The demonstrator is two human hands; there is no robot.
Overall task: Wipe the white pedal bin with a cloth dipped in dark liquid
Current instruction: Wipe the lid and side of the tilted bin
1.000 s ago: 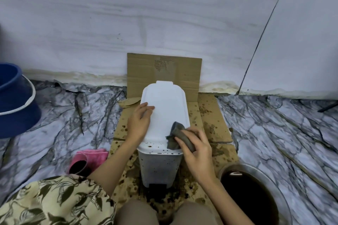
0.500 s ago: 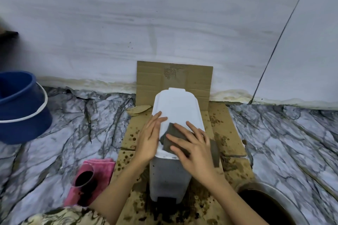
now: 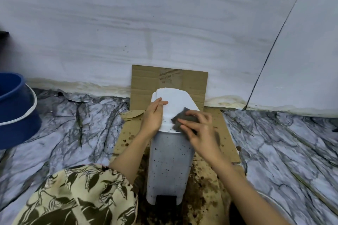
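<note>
One white pedal bin (image 3: pixel 170 166) stands on stained cardboard (image 3: pixel 215 184), its black pedal (image 3: pixel 166 199) nearest the person. The camera has dipped since a moment ago, hiding the pink cloth and cup left of the bin. Two hands work its lid (image 3: pixel 175 104): the right hand (image 3: pixel 199 129), fingers flat, presses one dark cloth (image 3: pixel 180 119), now slid further back; the left hand (image 3: pixel 153 115), fingers straight, steadies the lid's left edge. One blue bucket (image 3: pixel 16 111) sits far left.
</note>
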